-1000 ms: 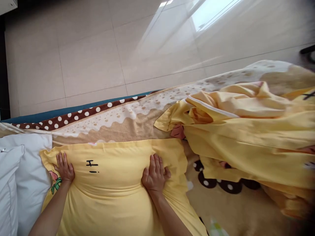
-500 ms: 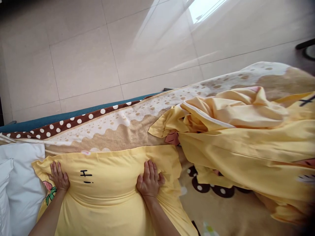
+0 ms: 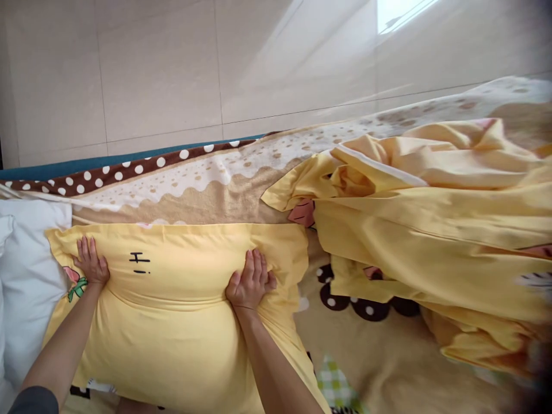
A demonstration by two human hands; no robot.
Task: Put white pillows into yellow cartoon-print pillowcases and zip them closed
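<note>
A yellow pillow (image 3: 181,322) with "Hi" printed in black lies on the bed in front of me. My left hand (image 3: 89,263) presses flat on its upper left corner, fingers stretched out, beside a small strawberry print. My right hand (image 3: 250,282) presses on the pillow's upper right part, fingers together and laid on the fabric, holding nothing. A rumpled yellow duvet (image 3: 431,230) is heaped to the right, apart from both hands.
A white pillow (image 3: 26,276) lies against the yellow one on the left. Underneath is a tan bedsheet (image 3: 207,190) with a brown polka-dot border. Beyond the bed's far edge is a pale tiled floor (image 3: 172,75).
Both hands stay pressed on the yellow pillow. The view has shifted, so pillow and hands sit higher and a little further left in the picture.
</note>
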